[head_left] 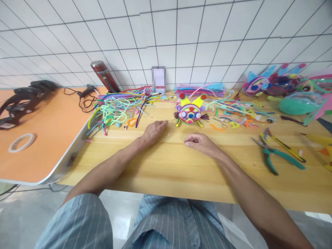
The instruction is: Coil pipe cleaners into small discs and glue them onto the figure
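Left hand: the left hand lies palm down on the wooden table, fingers loosely curled, their tips at the end of a thin wire; whether they pinch it I cannot tell.
Right hand: the right hand rests on the table, fingers curled in and thumb against forefinger as if nipping something too small to make out.
Hands to each other: apart, a bare strip of table between them.
Craft figure: a round pipe-cleaner figure with yellow points, red balls and coloured discs stands just beyond both hands; the thin wire runs from its left side towards the left hand.
Left heap: a loose tangle of pipe cleaners lies left of the figure, a maroon flask behind it.
Right side: teal-handled pliers and a yellow-handled tool lie well to the right of the right hand.
Far right: more finished colourful figures.
Orange table: a roll of tape.
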Demonstrator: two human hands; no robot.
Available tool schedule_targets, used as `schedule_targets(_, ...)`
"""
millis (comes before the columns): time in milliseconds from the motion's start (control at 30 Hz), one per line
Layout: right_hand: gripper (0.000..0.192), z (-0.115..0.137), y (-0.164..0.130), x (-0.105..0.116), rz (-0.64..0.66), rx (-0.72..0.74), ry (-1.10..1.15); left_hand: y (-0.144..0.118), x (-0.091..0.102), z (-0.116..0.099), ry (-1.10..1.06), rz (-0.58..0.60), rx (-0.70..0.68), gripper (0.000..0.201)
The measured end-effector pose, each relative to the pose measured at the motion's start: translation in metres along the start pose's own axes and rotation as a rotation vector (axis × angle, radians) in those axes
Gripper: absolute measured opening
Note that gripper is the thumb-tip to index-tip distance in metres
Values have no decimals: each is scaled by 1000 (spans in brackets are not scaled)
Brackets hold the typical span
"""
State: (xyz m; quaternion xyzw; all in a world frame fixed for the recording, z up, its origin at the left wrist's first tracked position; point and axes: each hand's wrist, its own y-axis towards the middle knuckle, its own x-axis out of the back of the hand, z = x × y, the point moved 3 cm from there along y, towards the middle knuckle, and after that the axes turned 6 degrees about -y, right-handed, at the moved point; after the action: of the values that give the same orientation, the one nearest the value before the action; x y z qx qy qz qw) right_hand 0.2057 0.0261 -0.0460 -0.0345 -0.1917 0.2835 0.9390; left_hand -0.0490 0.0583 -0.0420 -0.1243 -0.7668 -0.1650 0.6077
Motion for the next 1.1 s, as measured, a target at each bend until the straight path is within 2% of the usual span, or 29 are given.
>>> schedule_targets(133, 39, 1, -1, 1, -8, -8, -25, -5, 2, 0, -21, -28, 13, 38)
schedule_targets(200, 39, 1, -1, 2, -21, -16, -32, -6, 7, 5, -74, -112, 44, 39)
schedule_targets(333, 41, 1, -1, 2, -25, -37, -32, -7, 19, 22, -242, -356, 113, 38)
schedule_targets(433, 42, 2, -1, 2, -31, -39, -27, -8, 19, 32, -246, -399, 143, 36)
schedule_targets(533, 42, 3, -1, 2, -35, -44, -29, -13, 15, 32, -169, -311, 119, 33)
schedule_targets(633, 42, 2, -1, 2, -35, -51, -26, -20, 10, 23, -107, -162, 27, 31)
schedule_targets(700, 42, 2, -1, 2, -36, -52, -25, -23, 9, 18, -82, -117, -20, 30)
schedule_targets(967, 39, 0, -2, 2, -40, -49, -38, -10, 8, 26, 74, -24, 121, 25)
schedule_targets(1100, 38, 0, -2, 2, -46, -52, -47, 5, 10, 38, 54, -46, 159, 22)
